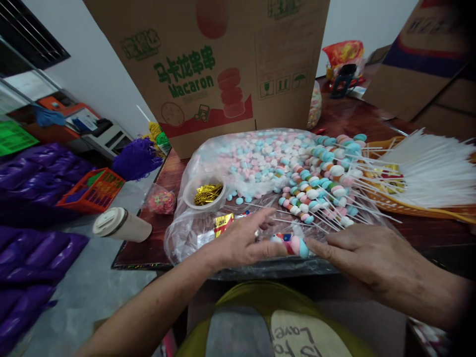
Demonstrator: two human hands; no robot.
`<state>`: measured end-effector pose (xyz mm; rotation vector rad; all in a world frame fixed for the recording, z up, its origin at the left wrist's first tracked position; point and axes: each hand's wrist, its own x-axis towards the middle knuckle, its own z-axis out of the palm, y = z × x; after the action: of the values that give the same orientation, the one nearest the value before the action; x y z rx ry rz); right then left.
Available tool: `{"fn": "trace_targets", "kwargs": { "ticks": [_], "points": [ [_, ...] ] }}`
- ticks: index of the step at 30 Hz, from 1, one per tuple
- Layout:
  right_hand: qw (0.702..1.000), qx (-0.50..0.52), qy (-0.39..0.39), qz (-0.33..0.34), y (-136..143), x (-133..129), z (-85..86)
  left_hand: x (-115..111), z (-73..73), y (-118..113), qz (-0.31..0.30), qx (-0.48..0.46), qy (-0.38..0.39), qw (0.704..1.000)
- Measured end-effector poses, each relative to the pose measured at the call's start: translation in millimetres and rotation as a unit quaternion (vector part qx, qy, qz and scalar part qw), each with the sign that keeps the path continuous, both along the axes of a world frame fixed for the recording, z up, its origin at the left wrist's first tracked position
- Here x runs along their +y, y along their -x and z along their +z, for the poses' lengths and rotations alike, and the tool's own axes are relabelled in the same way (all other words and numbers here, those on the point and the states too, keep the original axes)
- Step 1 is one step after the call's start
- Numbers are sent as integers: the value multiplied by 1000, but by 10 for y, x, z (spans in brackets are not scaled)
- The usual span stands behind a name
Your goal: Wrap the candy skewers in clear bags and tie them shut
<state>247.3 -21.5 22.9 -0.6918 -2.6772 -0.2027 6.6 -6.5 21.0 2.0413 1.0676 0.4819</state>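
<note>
My left hand [245, 238] lies over the plastic sheet near the table's front edge, its fingers apart. My right hand [357, 253] reaches in from the right, forefinger stretched out to a short row of pink and blue candies [300, 246]. A small red and blue wrapper [286, 238] is beside those candies, between the hands. Yellow and silver packets [223, 223] lie just behind my left hand. Beyond, finished-looking skewers of coloured candies [320, 183] are piled up, and a white bowl [189, 193] holds gold twist ties [208, 193].
Loose pastel candies [260, 158] fill a clear bag before a big cardboard box [238, 94]. An orange basket [420, 210] of white sticks [435, 168] stands right. A cup [122, 224] is at the left edge, near a small candy bag [162, 200].
</note>
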Motion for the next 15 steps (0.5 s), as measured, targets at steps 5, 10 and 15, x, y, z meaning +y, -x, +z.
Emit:
{"fn": "trace_targets", "kwargs": {
  "ticks": [5,10,15],
  "points": [
    [1000,-2,-3,-4,-6,1,-11,-64,-67,3,-36,214,-130,967],
    [995,-27,95,30,-79,36,27,-44,-7,-30,-110,159,-26,981],
    [986,-41,151,66,-132,31,102,41,93,36,-174,32,250,952]
  ]
}}
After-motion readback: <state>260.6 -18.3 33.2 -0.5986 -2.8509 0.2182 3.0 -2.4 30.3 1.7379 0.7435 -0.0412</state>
